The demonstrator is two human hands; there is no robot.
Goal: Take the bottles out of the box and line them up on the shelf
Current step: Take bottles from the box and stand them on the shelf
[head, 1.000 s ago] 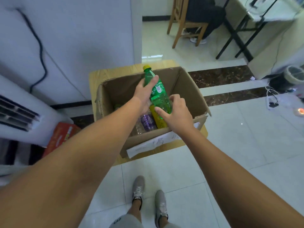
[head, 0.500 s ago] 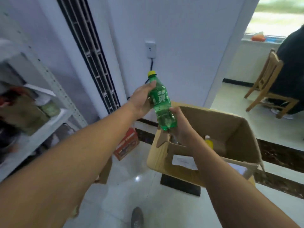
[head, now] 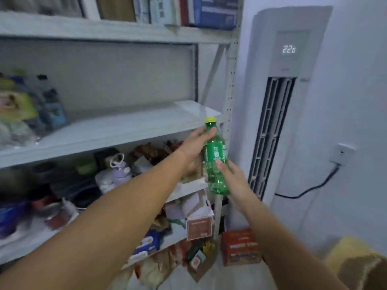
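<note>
Left hand (head: pixel 193 152) and right hand (head: pixel 233 177), each grip closed round the green bottle (head: pixel 215 155), hold it upright near the shelf (head: pixel 125 130). Bottle out of the box (head: pixel 360 271), not yet placed; other bottles unseen

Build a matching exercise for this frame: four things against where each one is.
Things:
1 bottle
2 flask
3 red box
4 books

Places:
A on the floor
B on the top shelf
C held by the left hand and right hand
D below the middle shelf

Pairs: 1-C, 2-D, 3-A, 4-B
</note>
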